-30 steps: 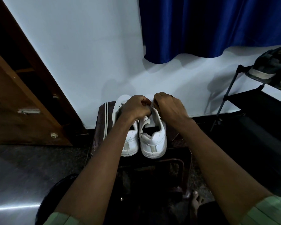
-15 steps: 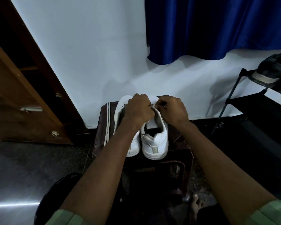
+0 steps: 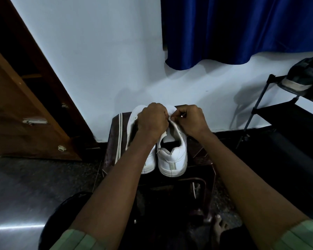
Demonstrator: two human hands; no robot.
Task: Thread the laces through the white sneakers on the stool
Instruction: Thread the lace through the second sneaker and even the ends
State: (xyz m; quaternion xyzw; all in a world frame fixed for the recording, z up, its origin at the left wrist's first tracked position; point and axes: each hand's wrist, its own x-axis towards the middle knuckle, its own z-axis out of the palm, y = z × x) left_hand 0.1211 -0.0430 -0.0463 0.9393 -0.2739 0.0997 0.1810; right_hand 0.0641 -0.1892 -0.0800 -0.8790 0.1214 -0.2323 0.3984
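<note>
On a dark stool (image 3: 114, 141) against a pale wall (image 3: 98, 60): two white sneakers side by side, heels toward the viewer, toes toward the wall. Left sneaker (image 3: 148, 159) largely covered by the left forearm. Right sneaker (image 3: 172, 156) fully visible at the heel, tongue raised. Left hand (image 3: 152, 121) curled over the front of the shoes, fingers folded down near the eyelets of the right sneaker. Right hand (image 3: 192, 120) just beside it, fingertips pinched together on a thin white lace (image 3: 170, 120) at the top of the right sneaker. Both hands nearly touching, knuckles up. What the left hand's fingers grip, hidden beneath them, impossible to tell. Pale green sleeve cuffs at the bottom edge. Dark blue curtain (image 3: 233, 29) hanging above on the wall. Brown wooden door (image 3: 25, 114) at far left. Black shoe rack (image 3: 287, 114) at far right, carrying a dark shoe (image 3: 304, 78) with a pale sole. Dark glossy floor (image 3: 25, 195) below, with a bare foot (image 3: 219, 226) near the stool leg.
</note>
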